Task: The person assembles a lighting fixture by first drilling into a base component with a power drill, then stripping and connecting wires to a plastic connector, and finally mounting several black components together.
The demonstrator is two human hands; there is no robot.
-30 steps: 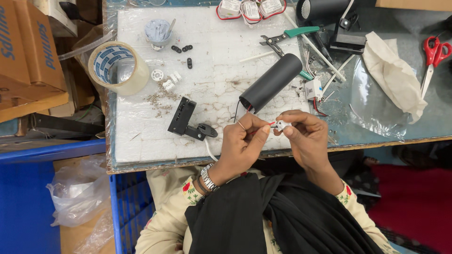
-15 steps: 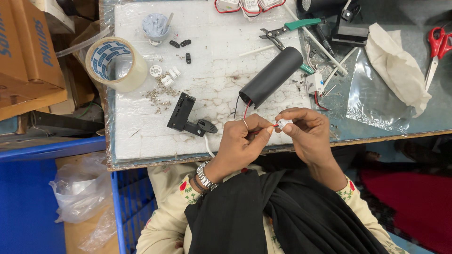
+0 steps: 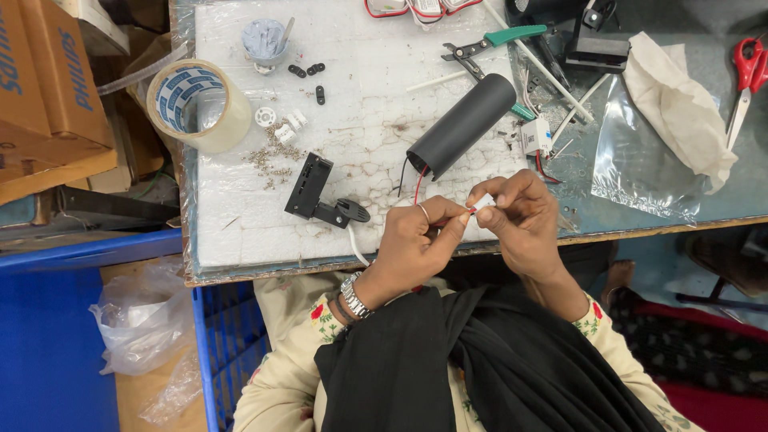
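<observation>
Left hand: I see its grip pressed together, thumb and forefinger pinching the red wire close to its free end, just over the near edge of the worktop.
Right hand: its grip is also closed, fingertips pinching the same wire end and a small white piece that I cannot make out clearly; the two pinches touch each other.
Red wire: it comes out of the open end of the black tube beside a black wire and runs toward me into the fingers.
Black tube: lies tilted on the white foam sheet, near the middle of the worktop, its open end pointing at the near edge.
Black bracket: on the foam just left of the left hand, apart from it, with a white lead trailing off the near edge.
Other things: tape roll at the far left corner, green-handled pliers along the far edge, red scissors at the far right.
Doing it well, as I judge it: I would keep both pinches close to the tip so the thin wire cannot buckle, leave slack back to the tube so it does not roll or get dragged, and work the end with small finger moves while the wrists stay braced at the near edge.
</observation>
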